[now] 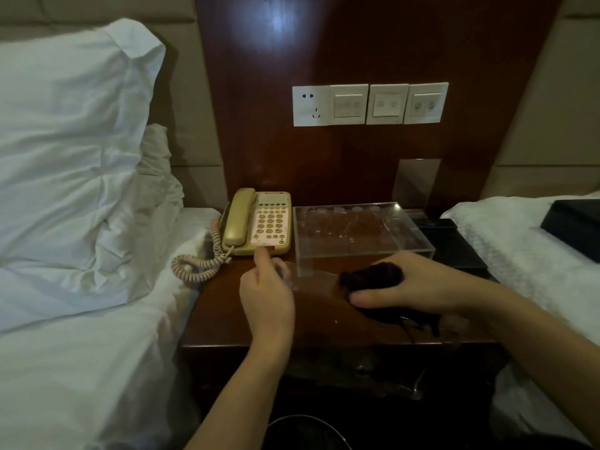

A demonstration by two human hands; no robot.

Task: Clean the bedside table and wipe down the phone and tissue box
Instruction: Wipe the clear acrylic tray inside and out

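A beige corded phone (258,222) sits at the back left of the dark wooden bedside table (220,319). Beside it stands a clear acrylic box (357,232), open on top. In front of that box my left hand (268,297) grips the left edge of a clear acrylic panel (316,280), with the index finger raised toward the phone's front edge. My right hand (412,284) holds a bunched dark cloth (371,276) against the panel. A black box (573,227), possibly the tissue box, lies on the right bed.
A bed with white pillows (71,141) borders the table on the left. The phone's coiled cord (198,264) hangs toward it. A second bed (519,241) is on the right. Flat black items (454,245) lie at the table's right side. Wall switches (370,103) are above, a round bin rim (305,423) below.
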